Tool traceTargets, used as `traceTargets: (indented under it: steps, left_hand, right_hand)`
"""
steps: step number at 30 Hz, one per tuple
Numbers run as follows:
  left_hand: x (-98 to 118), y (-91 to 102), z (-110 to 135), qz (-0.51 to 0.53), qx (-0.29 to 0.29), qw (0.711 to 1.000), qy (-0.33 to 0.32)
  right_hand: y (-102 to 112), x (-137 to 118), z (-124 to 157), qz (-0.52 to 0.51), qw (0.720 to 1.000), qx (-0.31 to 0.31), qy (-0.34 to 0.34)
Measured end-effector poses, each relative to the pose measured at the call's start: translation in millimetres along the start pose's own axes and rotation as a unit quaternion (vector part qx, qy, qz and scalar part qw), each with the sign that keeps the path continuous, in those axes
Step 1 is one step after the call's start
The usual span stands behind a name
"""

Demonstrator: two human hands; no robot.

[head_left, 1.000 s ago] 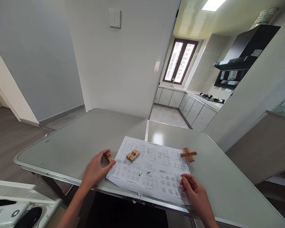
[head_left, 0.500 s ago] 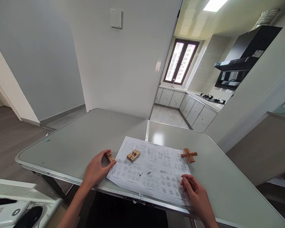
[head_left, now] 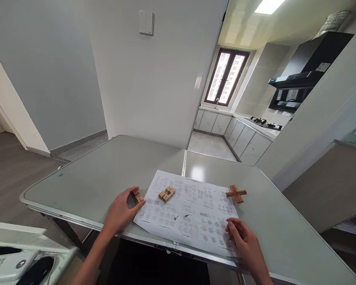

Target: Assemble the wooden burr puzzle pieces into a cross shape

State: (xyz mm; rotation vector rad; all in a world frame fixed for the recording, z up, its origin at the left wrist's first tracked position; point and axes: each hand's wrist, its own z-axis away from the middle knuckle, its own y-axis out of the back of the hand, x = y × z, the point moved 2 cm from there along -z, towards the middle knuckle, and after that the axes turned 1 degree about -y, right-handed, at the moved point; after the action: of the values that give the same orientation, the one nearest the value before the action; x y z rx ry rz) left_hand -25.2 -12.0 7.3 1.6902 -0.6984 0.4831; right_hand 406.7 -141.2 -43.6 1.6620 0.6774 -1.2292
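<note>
My left hand (head_left: 120, 210) rests at the left edge of the printed sheet, thumb and fingers closed around notched wooden puzzle pieces (head_left: 138, 196). The hand hides part of them. My right hand (head_left: 243, 239) lies over the sheet's lower right corner with its fingers loosely curled in, and no object shows in it. On the paper (head_left: 178, 233), which carries rows of small diagrams, sits a light wooden block assembly (head_left: 167, 194) with notches. A darker wooden cross of interlocked sticks (head_left: 236, 193) lies at the sheet's right edge, beyond my right hand.
The grey folding table (head_left: 130, 158) has a metal seam in the middle and a metal rim. A small teal bit (head_left: 59, 174) lies near its left edge. White equipment (head_left: 14, 263) stands at lower left. A wall and a kitchen doorway are behind the table.
</note>
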Motion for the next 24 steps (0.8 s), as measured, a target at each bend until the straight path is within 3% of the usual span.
traceTargets:
  steps: [8,12,15,19,24]
  left_hand:
    - [6.4,3.0,1.6,0.029,0.002,1.000,0.007]
    - [9.5,3.7,2.4,0.051,0.003,0.999,-0.012]
    - [8.0,2.5,2.4,0.060,-0.005,0.998,-0.024]
    - [5.3,1.1,2.2,0.068,-0.025,0.996,-0.044]
    - [3.4,-0.1,2.5,0.065,-0.031,0.996,-0.052]
  right_hand:
    - [-0.7,-4.8,0.6,0.017,1.000,0.001,0.008]
    - [-8.8,-17.2,-1.5,0.058,0.997,-0.028,0.032]
    - [-31.3,-39.3,-5.2,0.062,0.993,-0.077,0.066]
    - [-79.1,-75.9,-13.2,0.059,0.979,-0.145,0.129]
    - [-134.1,-110.3,-26.1,0.122,0.963,-0.180,0.158]
